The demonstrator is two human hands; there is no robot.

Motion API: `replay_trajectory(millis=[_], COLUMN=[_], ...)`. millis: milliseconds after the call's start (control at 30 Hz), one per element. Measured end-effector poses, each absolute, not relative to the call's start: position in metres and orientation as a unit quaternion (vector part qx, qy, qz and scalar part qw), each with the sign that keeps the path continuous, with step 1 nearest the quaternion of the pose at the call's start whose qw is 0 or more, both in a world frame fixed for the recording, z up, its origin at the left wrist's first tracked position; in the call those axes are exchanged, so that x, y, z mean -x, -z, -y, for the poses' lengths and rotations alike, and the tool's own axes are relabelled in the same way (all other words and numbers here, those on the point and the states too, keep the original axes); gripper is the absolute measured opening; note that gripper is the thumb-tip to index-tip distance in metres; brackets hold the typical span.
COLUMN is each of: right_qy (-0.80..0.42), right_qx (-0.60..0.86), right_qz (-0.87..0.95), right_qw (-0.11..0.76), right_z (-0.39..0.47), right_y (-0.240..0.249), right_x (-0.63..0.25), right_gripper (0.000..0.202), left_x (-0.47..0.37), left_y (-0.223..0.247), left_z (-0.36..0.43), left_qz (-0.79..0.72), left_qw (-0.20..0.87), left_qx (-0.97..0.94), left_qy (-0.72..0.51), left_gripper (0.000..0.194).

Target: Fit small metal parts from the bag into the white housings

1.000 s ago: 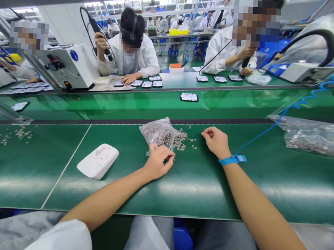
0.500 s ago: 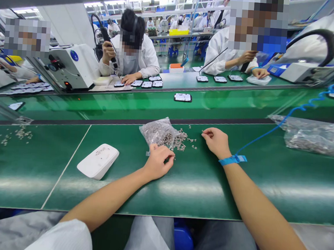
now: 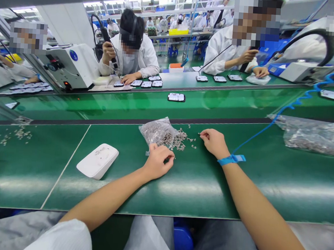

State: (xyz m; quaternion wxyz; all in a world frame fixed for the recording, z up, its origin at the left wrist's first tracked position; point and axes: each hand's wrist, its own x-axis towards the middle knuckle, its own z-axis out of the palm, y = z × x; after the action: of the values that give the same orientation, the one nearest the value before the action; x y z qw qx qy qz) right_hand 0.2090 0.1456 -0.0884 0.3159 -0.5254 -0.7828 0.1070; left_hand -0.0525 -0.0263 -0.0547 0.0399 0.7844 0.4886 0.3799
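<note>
On the green bench (image 3: 196, 192), left hand (image 3: 158, 162) is in a narrow pinch, with what looks like a small metal part (image 3: 174, 158) at thumb and index tips, palm by the near edge of the clear bag (image 3: 155, 131); can't tell if it touches. White box (image 3: 95, 162) sits left of it, a few bits on top. Right hand (image 3: 214, 142), blue strap (image 3: 231, 160) on the wrist, is also pinched narrow, a tiny second part (image 3: 199, 133) just visible at the tips, right of the loose pile (image 3: 180, 141) spilling out of the bag mouth. Parts look light, stiff, hard to damage, but small and smooth, so likely to slip or roll; best taken by the body between fingertip pads, one at a time. Bag looks soft and crinkly, will sag and shed parts if lifted by the bottom; grab it near the mouth. Bigger bag (image 3: 316, 141) lies far right. Beyond that, the belt (image 3: 219, 106) carries a black-rimmed unit (image 3: 176, 97), co-worker (image 3: 150, 57) past it. Vs the earlier frame: right hand slightly closer to the pile, left hand and bag about the same, belt unit shifted left.
</note>
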Motion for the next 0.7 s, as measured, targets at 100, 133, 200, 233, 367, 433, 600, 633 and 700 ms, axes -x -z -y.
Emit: replay_trajectory(millis=[100, 133, 200, 233, 367, 433, 600, 633, 700], right_qy=[-0.1, -0.097, -0.094, -0.092, -0.086, -0.082, -0.076, -0.077, -0.079], right_qx=[0.523, 0.523, 0.522, 0.521, 0.521, 0.518, 0.51, 0.511, 0.514], right_qz=[0.788, 0.79, 0.793, 0.795, 0.801, 0.804, 0.807, 0.804, 0.798], right_qw=[0.309, 0.306, 0.299, 0.296, 0.283, 0.28, 0.29, 0.295, 0.305], right_z=[-0.1449, -0.1447, -0.1444, -0.1444, -0.1438, -0.1429, -0.14, -0.1397, -0.1395], right_y=[0.0882, 0.0881, 0.088, 0.0879, 0.0875, 0.087, 0.0845, 0.084, 0.0835], right_x=[-0.2087, -0.2086, -0.2088, -0.2089, -0.2098, -0.2098, -0.2078, -0.2074, -0.2068], right_gripper=[0.01, 0.011, 0.011, 0.011, 0.009, 0.009, 0.012, 0.012, 0.012], left_x=[0.0526, 0.0526, 0.0529, 0.053, 0.0536, 0.0538, 0.0539, 0.0539, 0.054], left_y=[0.0543, 0.054, 0.0534, 0.0532, 0.0525, 0.0524, 0.0519, 0.0519, 0.0523], left_z=[0.0264, 0.0263, 0.0261, 0.0259, 0.0255, 0.0257, 0.0261, 0.026, 0.0259], left_qz=[-0.481, -0.478, -0.472, -0.469, -0.464, -0.467, -0.48, -0.478, -0.47], left_qw=[0.039, 0.038, 0.037, 0.037, 0.04, 0.043, 0.047, 0.046, 0.042], left_qx=[-0.786, -0.786, -0.786, -0.786, -0.786, -0.786, -0.785, -0.785, -0.785], left_qy=[-0.386, -0.391, -0.398, -0.401, -0.406, -0.403, -0.389, -0.393, -0.402], left_gripper=[0.014, 0.014, 0.014, 0.014, 0.015, 0.015, 0.016, 0.015, 0.013])
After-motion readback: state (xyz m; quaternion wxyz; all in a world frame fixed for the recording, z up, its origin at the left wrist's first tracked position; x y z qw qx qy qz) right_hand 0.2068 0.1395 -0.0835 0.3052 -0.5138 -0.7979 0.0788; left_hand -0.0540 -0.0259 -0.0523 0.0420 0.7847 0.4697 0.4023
